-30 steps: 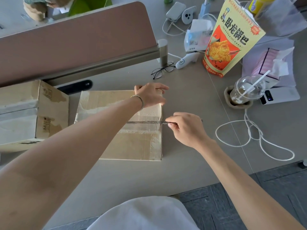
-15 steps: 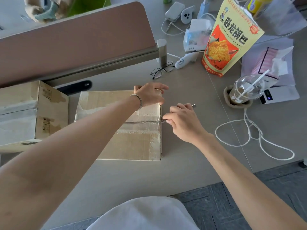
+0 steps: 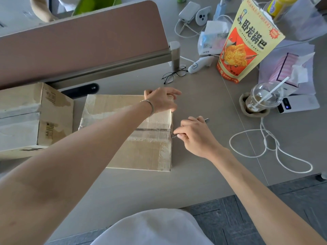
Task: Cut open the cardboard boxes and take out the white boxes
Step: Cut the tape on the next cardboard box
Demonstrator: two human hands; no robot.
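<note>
A flat, taped cardboard box (image 3: 141,152) lies on the grey desk in front of me. My left hand (image 3: 161,100) rests on its far right corner, fingers spread over the edge. My right hand (image 3: 196,137) grips a thin metal cutter (image 3: 206,120) at the box's right edge, its tip at the end of the taped centre seam. The seam shows a dark line across the top. A second, taller cardboard box (image 3: 23,117) stands at the left, its tape whole. No white boxes are visible.
A brown desk divider (image 3: 85,38) runs behind the boxes. Glasses (image 3: 174,75), a yellow snack bag (image 3: 247,41), a plastic cup with a straw (image 3: 263,98), a power bank (image 3: 299,104) and a looped white cable (image 3: 265,149) lie to the right.
My right hand has turned the cutter from lying along the seam to angled at the box's right edge, and shifted slightly down the side. My left hand stays on the corner.
</note>
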